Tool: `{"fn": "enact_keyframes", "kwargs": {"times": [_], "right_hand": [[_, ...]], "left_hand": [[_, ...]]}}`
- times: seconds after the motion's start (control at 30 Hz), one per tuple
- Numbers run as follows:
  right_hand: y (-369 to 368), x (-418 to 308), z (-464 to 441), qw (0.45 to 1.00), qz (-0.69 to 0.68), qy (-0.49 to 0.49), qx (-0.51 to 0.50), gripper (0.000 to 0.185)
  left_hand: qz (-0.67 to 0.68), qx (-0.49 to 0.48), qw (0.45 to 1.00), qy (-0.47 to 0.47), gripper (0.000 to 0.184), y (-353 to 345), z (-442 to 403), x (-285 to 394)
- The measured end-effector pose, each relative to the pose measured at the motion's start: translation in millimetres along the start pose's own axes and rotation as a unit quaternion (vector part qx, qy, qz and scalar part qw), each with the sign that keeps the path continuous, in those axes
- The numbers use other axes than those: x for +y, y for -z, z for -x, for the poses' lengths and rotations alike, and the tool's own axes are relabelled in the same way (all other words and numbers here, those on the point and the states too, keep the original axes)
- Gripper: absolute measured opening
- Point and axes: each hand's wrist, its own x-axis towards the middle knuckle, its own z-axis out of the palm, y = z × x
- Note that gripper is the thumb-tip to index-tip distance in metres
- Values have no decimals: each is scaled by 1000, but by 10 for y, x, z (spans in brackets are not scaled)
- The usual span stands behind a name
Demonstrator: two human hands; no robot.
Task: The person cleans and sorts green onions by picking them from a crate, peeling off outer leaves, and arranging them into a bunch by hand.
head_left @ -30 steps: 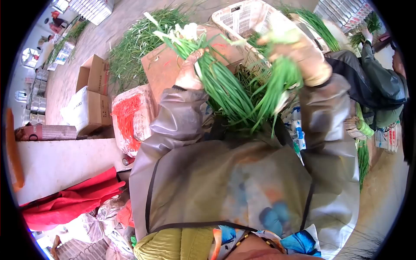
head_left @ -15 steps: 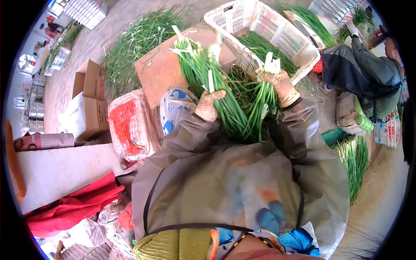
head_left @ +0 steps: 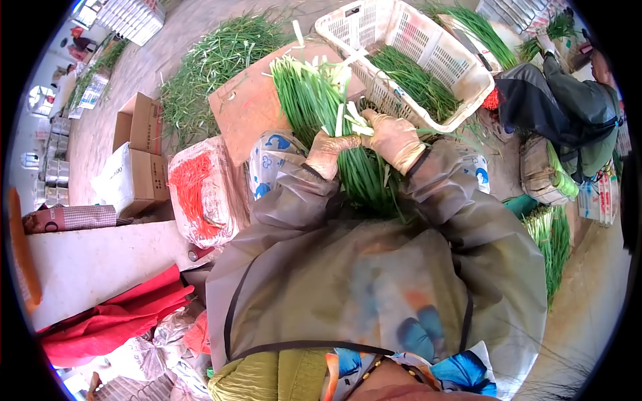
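A thick bundle of chives [head_left: 313,100], long and green with pale stem ends, leans upward in front of my body. My left hand [head_left: 328,154], in a thin glove, is closed around its middle. Close beside it, my gloved right hand [head_left: 396,139] is closed on a smaller lot of chives, whose white ends poke out between the two hands. The leaves hang down together below my hands toward my lap. Part of my right fingers is hidden behind the stems.
A brown board [head_left: 247,107] lies under the bundle. Ahead stands a white plastic crate [head_left: 461,63] holding greens. A heap of greens [head_left: 217,63] covers the floor at left. Red ties [head_left: 194,190] lie on a wrapped bale. A co-worker [head_left: 575,113] sits at right.
My right hand has moved left and brought its chives against the bundle in my left hand. The two lots were apart before. My left hand has barely moved.
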Motion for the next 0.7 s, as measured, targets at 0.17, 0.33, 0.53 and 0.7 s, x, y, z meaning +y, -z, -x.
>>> {"fn": "enact_keyframes", "kwargs": {"times": [0.17, 0.33, 0.53, 0.7], "right_hand": [[171, 178, -26, 998, -42, -6, -55, 55], [347, 816, -88, 868, -466, -173, -2, 31], [233, 265, 23, 755, -654, -32, 37, 18], [-145, -157, -270, 890, -451, -60, -17, 22]], "left_hand": [[-3, -35, 999, 29, 32, 180, 0, -35], [33, 14, 999, 27, 35, 173, 62, 30], [66, 30, 997, 1, 37, 102, 25, 11], [86, 35, 989, -116, 35, -89, -26, -187]]}}
